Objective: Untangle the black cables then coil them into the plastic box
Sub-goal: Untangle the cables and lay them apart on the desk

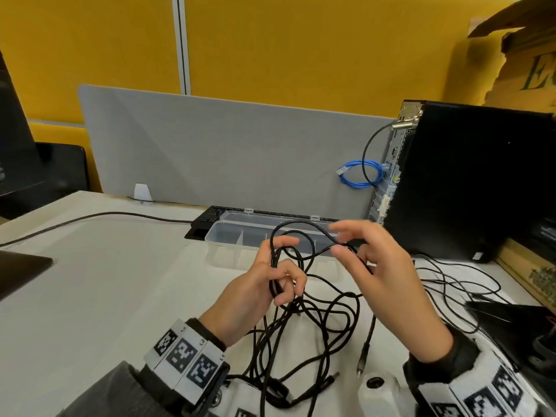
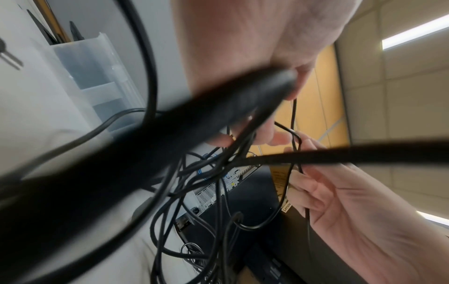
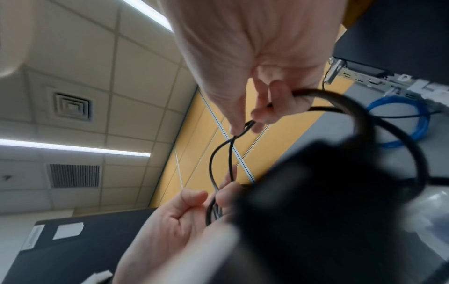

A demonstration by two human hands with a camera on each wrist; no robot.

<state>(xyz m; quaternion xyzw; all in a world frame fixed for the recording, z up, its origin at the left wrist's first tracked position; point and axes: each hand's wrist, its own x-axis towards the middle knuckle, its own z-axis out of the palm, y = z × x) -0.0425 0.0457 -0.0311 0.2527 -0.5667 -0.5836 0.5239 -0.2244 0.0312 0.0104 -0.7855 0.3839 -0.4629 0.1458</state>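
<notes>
A tangle of black cables (image 1: pixel 304 323) lies on the white table and rises into both hands above it. My left hand (image 1: pixel 282 275) grips several strands bunched together in its curled fingers. To its right, my right hand (image 1: pixel 340 240) pinches a loop of the black cable (image 3: pixel 248 126) between thumb and finger. Loose plug ends (image 1: pixel 364 355) dangle near my wrists. The clear plastic box (image 1: pixel 228 233) stands open just behind the hands, and its divided compartments hold no cable. In the left wrist view the strands (image 2: pixel 218 173) hang blurred across the lens.
A black keyboard (image 1: pixel 207 219) lies behind the box against a grey divider (image 1: pixel 210 152). A black computer tower (image 1: pixel 469 182) with a blue network cable (image 1: pixel 359 176) stands at right. Thin cables (image 1: pixel 451 281) trail across the table's right side. A dark laptop edge (image 1: pixel 18 272) sits left.
</notes>
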